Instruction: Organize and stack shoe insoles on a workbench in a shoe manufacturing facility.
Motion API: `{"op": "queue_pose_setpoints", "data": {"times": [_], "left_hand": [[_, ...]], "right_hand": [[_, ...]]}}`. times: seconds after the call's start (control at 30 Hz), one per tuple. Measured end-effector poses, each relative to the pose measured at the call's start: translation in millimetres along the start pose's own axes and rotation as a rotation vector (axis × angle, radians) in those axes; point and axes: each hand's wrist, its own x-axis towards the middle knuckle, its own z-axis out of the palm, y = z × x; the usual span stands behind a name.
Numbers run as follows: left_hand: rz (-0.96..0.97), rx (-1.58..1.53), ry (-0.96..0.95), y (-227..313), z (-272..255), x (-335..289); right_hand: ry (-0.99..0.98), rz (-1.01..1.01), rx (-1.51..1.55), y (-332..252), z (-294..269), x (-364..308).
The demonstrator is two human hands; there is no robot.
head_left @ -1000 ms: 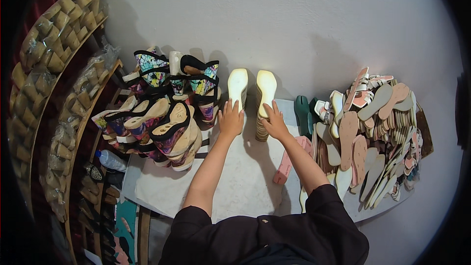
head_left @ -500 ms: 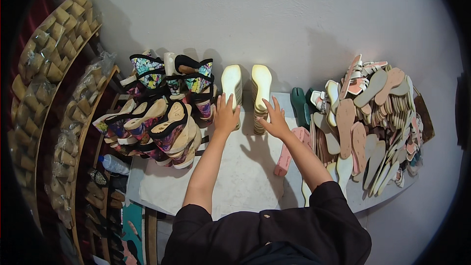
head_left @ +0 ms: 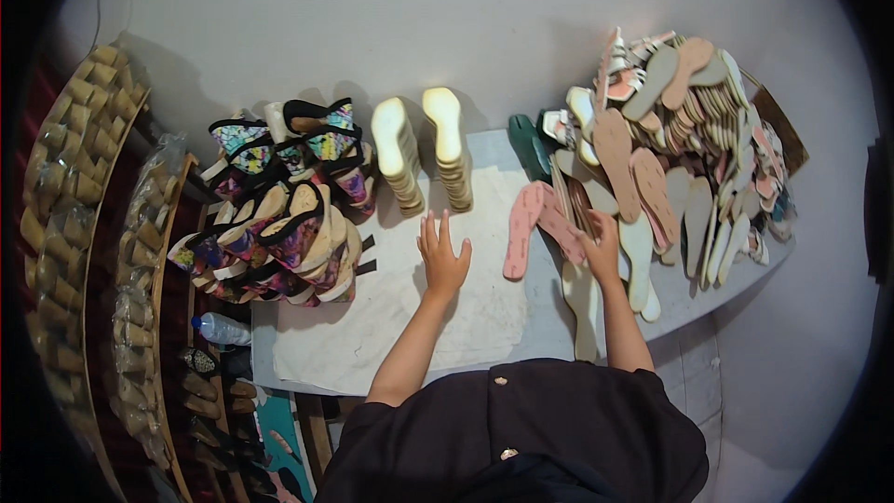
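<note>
Two stacks of cream insoles stand against the wall, the left stack (head_left: 399, 160) and the right stack (head_left: 449, 154). My left hand (head_left: 441, 252) lies open with fingers spread on the white table cover (head_left: 372, 317), just below the stacks and apart from them. My right hand (head_left: 600, 247) rests on the edge of a heap of loose insoles (head_left: 670, 149), at a cream insole (head_left: 582, 303) lying flat. Whether it grips anything is hidden. Two pink insoles (head_left: 531, 224) lie between my hands.
A pile of colourful wedge sandals (head_left: 279, 214) fills the table's left side. A dark green shoe form (head_left: 529, 144) stands by the wall. Left of the table are shelves of tan heels (head_left: 65, 158) in bags and a water bottle (head_left: 222, 328).
Both hands have left the two cream stacks. My left hand drew back onto the table cover. My right hand swung right to the heap of loose insoles.
</note>
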Motion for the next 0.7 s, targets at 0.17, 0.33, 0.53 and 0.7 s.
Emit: {"op": "queue_pose_setpoints", "data": {"times": [0.17,0.33,0.53,0.7], "left_hand": [[0.039,-0.042,-0.18,22,27,-59],[-0.01,0.021,-0.422,36,51,-87],[-0.058,0.093,-0.525,44,81,-62],[-0.172,-0.136,-0.484,47,78,-53]], "right_hand": [[0.193,0.208,-0.08,49,-64,-57],[0.036,0.355,-0.15,74,-67,-113],[-0.004,0.413,-0.033,52,-5,-90],[0.001,0.42,-0.036,46,18,-57]]}}
